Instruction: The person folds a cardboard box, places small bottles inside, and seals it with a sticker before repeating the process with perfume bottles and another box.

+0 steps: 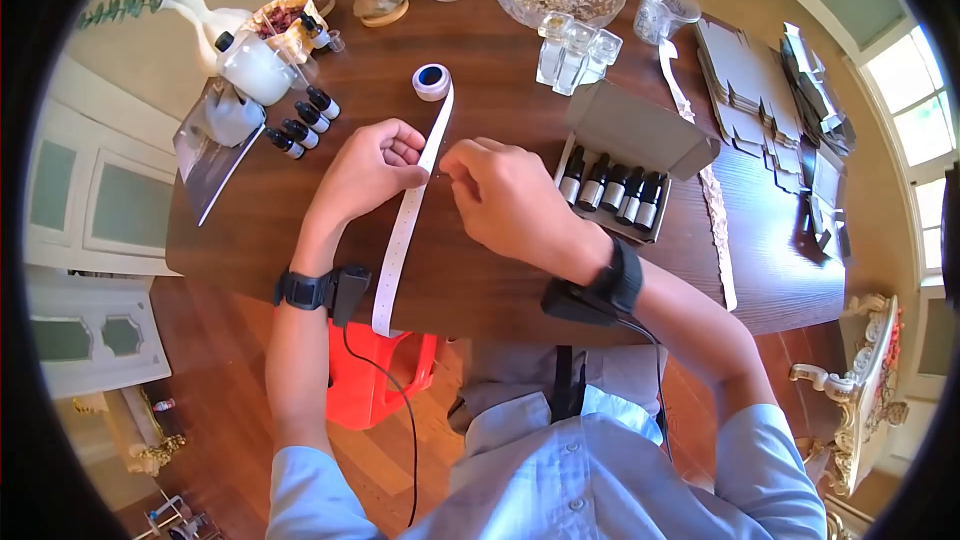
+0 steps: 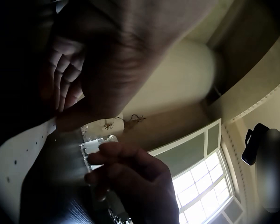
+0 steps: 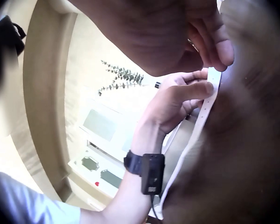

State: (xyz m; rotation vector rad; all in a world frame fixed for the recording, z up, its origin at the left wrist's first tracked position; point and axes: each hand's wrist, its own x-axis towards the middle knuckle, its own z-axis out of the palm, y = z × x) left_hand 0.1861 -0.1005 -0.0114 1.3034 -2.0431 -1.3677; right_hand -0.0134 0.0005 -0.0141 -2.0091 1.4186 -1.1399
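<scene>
Across the dark brown wooden desk [image 1: 475,295], head view: a white, dotted paper strip [image 1: 396,250] runs from its small roll [image 1: 430,94] to the near edge; were the left hand's [image 1: 368,172] pinch to slacken, it could slide or curl. Left wrist view: right hand [image 2: 135,179], fingers bent; any hold cannot be told. Right wrist view: left thumb laid across the strip.

The left hand [image 1: 368,168] is pinching a white strip [image 1: 400,235] — its roll [image 1: 432,90] is lying beyond; the right hand [image 1: 515,202] is hovering nearby; bottles [image 1: 594,182] are resting in a box [image 1: 640,130].
</scene>
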